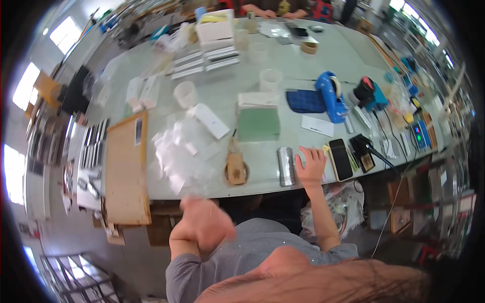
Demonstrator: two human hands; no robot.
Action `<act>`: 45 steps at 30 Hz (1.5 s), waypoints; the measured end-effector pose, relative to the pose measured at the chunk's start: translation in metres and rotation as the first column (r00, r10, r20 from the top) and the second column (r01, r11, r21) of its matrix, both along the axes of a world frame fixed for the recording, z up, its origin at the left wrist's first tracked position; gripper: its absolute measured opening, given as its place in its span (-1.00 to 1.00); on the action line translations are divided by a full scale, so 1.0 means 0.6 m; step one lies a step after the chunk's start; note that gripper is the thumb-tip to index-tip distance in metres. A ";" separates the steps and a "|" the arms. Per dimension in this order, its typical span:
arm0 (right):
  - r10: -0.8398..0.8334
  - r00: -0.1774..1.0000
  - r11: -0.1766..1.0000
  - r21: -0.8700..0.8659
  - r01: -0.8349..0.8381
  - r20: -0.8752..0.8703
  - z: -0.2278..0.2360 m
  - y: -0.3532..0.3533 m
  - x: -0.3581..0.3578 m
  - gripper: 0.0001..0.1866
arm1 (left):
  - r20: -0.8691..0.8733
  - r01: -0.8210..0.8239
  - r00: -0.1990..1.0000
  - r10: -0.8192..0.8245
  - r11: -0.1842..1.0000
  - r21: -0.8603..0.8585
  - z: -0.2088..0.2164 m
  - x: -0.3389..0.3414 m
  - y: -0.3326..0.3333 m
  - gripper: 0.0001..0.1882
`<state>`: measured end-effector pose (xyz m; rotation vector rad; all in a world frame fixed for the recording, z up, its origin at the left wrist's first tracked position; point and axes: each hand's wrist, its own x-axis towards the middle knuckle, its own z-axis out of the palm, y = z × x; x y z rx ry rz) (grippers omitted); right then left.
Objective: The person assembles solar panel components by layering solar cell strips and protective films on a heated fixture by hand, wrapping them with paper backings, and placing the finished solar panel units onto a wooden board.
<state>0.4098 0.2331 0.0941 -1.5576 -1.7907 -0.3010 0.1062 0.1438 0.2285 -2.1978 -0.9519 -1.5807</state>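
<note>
My right hand (311, 164) rests at the table's near edge, fingers spread and holding nothing that I can see. Just left of it lies a shiny silver flat piece (286, 166), and to its right a dark-screened phone (341, 159). Blurred by motion, my left hand (208, 220) hangs in front of the table edge near my body; its fingers are smeared. Beyond it spreads a loose heap of clear plastic pieces (177, 156). Between the hands, a tan tag-like piece (236, 169) lies over a round brown object. A green mat (258, 124) lies farther back.
A white box (211, 121) and a cup (185, 94) stand behind the plastic heap. A blue tape dispenser (331, 98) sits at the right, with cables beyond. A wood-framed board (126, 169) is on the left. Another person's hands (280, 14) are at the far side.
</note>
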 end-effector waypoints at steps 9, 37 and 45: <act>0.492 0.857 0.870 -0.116 -0.479 0.152 0.010 0.155 -0.123 -0.65 | -0.041 -0.565 0.766 0.642 0.641 -0.519 -0.186 -0.163 0.030 -0.75; 0.207 0.446 0.584 -0.255 -0.770 -0.871 0.040 0.132 -0.145 -0.36 | 0.038 -0.423 0.871 0.489 0.787 -0.449 -0.168 -0.254 0.338 -0.90; 0.067 0.400 0.412 -0.340 -0.845 -0.914 0.006 0.071 -0.192 -0.44 | 0.750 0.553 0.519 0.410 0.508 -0.661 -0.128 -0.121 0.173 -0.74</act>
